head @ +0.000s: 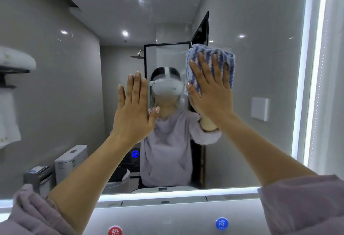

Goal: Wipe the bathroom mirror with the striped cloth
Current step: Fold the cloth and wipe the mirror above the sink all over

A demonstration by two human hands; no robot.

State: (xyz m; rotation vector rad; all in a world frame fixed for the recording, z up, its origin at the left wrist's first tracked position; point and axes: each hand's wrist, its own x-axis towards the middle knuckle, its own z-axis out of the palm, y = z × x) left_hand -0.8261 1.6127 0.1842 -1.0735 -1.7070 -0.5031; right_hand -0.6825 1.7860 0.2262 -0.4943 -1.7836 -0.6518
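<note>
The bathroom mirror point(74, 85) fills most of the view, lit along its right and bottom edges. My right hand point(210, 93) lies flat with spread fingers on the blue-and-white striped cloth point(226, 61), pressing it against the glass right of centre. The cloth is folded and shows above and to the right of my fingers. My left hand point(134, 111) is raised with fingers straight and together, palm toward the glass at the centre, holding nothing. Whether it touches the glass I cannot tell.
A lit strip point(176, 192) runs under the mirror, another point(314, 67) up its right side. Below sit a red hot-water tag point(115, 231) and a blue cold-water tag point(221, 223). The reflection shows a toilet, a shower screen, a towel shelf and the person.
</note>
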